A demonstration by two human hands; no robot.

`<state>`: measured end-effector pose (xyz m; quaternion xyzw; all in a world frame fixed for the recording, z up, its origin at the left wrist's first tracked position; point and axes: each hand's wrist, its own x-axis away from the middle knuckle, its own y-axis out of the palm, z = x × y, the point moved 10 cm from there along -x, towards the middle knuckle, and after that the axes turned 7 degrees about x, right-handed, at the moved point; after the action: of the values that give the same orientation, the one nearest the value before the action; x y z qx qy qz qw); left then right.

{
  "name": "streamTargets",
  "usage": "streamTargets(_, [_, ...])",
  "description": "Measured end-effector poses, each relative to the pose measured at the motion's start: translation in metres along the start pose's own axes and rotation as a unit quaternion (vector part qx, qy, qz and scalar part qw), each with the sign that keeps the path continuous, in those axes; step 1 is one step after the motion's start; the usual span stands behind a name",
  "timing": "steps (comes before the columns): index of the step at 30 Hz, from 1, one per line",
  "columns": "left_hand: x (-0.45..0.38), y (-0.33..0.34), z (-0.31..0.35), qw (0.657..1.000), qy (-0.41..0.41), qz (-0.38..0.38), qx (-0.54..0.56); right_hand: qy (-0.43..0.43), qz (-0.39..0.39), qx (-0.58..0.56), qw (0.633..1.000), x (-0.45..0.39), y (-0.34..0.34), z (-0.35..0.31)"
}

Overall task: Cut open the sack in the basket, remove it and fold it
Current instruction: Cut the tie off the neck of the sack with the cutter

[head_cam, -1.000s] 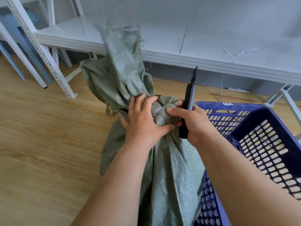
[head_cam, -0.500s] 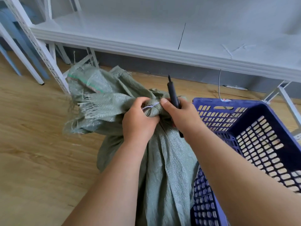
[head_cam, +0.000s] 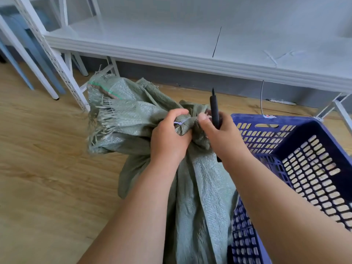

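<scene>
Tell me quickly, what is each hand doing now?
Left hand: grips the tied neck of the sack.
Right hand: holds the black knife.

The wooden floor (head_cam: 42, 168) on the left is open, and a hand can pass there freely. The sack (head_cam: 198, 187) stands in the middle, and its frayed top falls toward the left and covers some floor. On the right, the wall of the blue basket (head_cam: 323, 141) blocks the way. Behind, the low white shelf (head_cam: 171, 54) and its perforated post (head_cam: 57, 69) close the far side.
</scene>
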<state>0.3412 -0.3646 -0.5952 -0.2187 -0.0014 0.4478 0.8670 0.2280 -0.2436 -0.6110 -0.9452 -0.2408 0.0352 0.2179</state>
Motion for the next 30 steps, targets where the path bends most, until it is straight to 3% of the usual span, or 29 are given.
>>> streamTargets(3, [-0.005, -0.001, 0.0, 0.999, 0.006, 0.029, -0.022, -0.036, 0.036, 0.081, 0.995, 0.008, -0.015, -0.011])
streamTargets(9, [-0.012, 0.004, -0.002, 0.997, -0.012, 0.052, -0.057, -0.034, -0.031, 0.134, 0.99, 0.024, -0.007, -0.003])
streamTargets(14, [-0.015, 0.004, -0.005, 0.995, -0.036, 0.059, -0.074, -0.021, -0.093, 0.154, 0.984, 0.03, 0.0, 0.003])
streamTargets(30, [-0.017, 0.003, -0.007, 0.991, -0.057, 0.083, -0.088, 0.008, -0.094, 0.164, 0.982, 0.036, -0.006, 0.015])
